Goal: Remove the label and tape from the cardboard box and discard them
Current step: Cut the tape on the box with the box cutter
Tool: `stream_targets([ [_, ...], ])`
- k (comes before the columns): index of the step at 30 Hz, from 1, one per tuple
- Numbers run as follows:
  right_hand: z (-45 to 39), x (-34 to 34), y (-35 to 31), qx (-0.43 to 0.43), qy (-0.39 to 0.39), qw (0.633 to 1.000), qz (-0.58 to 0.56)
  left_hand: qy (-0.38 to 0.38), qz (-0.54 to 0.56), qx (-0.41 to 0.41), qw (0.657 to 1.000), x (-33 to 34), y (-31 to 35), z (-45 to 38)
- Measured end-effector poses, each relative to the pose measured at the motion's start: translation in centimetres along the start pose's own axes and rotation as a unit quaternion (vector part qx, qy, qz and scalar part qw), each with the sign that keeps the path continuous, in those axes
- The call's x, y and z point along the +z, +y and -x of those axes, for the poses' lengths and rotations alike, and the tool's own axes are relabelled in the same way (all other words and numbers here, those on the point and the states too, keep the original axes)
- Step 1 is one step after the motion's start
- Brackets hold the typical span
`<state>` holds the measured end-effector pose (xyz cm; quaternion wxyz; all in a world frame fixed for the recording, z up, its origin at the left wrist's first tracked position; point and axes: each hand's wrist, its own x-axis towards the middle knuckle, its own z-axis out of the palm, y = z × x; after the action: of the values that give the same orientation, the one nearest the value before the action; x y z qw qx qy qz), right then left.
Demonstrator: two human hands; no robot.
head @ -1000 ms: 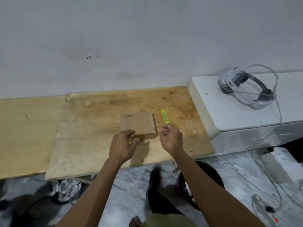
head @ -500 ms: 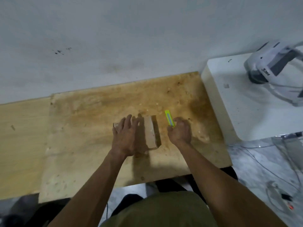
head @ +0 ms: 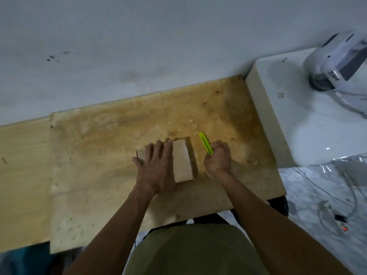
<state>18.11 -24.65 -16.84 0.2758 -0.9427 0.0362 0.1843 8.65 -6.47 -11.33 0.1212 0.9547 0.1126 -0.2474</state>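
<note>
A small brown cardboard box (head: 182, 161) lies flat on the stained wooden board (head: 119, 135). My left hand (head: 155, 167) rests palm down on the box's left part, fingers spread, covering most of its top. Just right of the box, my right hand (head: 218, 157) is closed around the near end of a yellow-green utility knife (head: 205, 143), whose far end points away from me along the board. No label or tape is plainly visible on the uncovered part of the box.
A white cabinet top (head: 294, 124) stands at the right with a white headset (head: 337, 64) and cable on it. Cables and a power strip (head: 337, 219) lie on the marble floor at the right. A paler wooden board (head: 21, 175) adjoins on the left.
My head has moved closer over the board. The left hand went from the box's near edge to flat on its top, and the right hand closed on the knife.
</note>
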Motion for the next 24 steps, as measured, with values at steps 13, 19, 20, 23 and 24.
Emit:
stream_targets([
  [13,7.0,-2.1,-1.7,0.045,-0.149,0.91,-0.385,0.035,-0.018,-0.006,0.999,2.2,-1.2,-0.8],
  [19,7.1,-0.6,-0.4,-0.004,-0.116,0.952,-0.282,0.011,0.01,0.0,1.0,1.5,-0.6,-0.4],
  [20,7.2,-0.7,-0.3,-0.012,-0.11,0.956,-0.27,0.009,0.011,-0.001,1.0,1.3,-0.5,-0.4],
  [23,7.7,-1.4,-0.6,-0.007,-0.121,0.947,-0.298,0.011,0.012,-0.002,1.0,1.0,-0.3,-0.3],
  [24,7.9,-1.8,-0.8,0.009,-0.139,0.935,-0.327,0.01,0.011,-0.004,1.0,1.0,-0.2,-0.3],
])
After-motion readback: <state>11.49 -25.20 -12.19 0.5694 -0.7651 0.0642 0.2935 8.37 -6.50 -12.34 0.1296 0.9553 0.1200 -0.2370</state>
